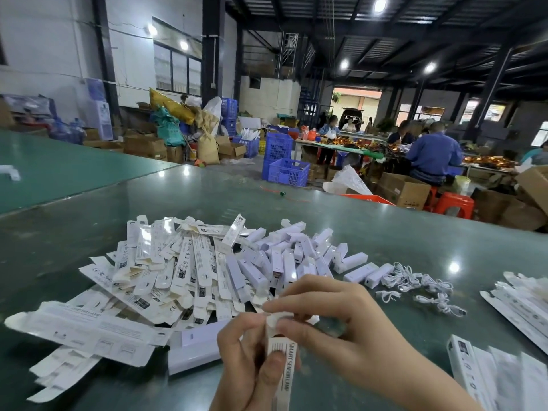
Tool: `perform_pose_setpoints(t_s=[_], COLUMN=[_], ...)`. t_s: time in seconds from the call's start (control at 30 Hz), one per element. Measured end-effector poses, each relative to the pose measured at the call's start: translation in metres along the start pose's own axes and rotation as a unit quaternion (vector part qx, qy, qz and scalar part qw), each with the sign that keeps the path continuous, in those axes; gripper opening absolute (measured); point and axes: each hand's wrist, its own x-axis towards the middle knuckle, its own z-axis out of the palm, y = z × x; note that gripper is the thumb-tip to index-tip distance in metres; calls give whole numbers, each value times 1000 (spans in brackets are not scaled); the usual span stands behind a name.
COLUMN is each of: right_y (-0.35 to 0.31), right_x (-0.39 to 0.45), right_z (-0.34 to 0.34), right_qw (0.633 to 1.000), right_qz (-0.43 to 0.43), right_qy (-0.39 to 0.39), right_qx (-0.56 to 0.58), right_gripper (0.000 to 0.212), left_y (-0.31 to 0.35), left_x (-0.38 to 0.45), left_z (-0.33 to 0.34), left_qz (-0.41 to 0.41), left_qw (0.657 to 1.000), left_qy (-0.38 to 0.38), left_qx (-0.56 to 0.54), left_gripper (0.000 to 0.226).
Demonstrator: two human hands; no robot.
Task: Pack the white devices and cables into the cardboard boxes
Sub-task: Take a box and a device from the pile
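At bottom centre of the head view, both hands work one narrow white carton printed "SMART SENSOR LAMP", held upright, end toward the camera. Left hand is curled round the carton's body, thumb lying along its front w/ fingers wrapped behind. Right hand comes in from the right, fingers bent, thumb & index pinching the carton's top flap. Neither hand is open.

Just beyond the hands on the green table: a heap of flat, unfolded cartons to the left, touching a pile of white bar-shaped devices at centre. Coiled white cables lie just right of the devices. More cartons sit at the right edge, some blurred. One loose device lies near the left hand.
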Motion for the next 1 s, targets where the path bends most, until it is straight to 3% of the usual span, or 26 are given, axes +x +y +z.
perform_pose_setpoints(t_s=[0.13, 0.27, 0.4, 1.0], right_y=[-3, -5, -5, -3], right_x=[-2, -2, -2, -4], right_z=[-1, -2, -2, -5], right_qw=[999, 998, 999, 997], right_qz=[38, 45, 39, 50], right_qy=[-18, -37, -10, -50], right_qx=[23, 3, -24, 8], right_gripper=[22, 29, 19, 4], left_y=[-1, 0, -1, -2], left_x=[3, 7, -1, -9], left_z=[0, 0, 0, -4], left_qz=[4, 13, -7, -54], left_qw=[1000, 1000, 999, 998], left_qy=[8, 7, 33, 31], left_qx=[-5, -7, 35, 29], left_gripper=[50, 40, 27, 24])
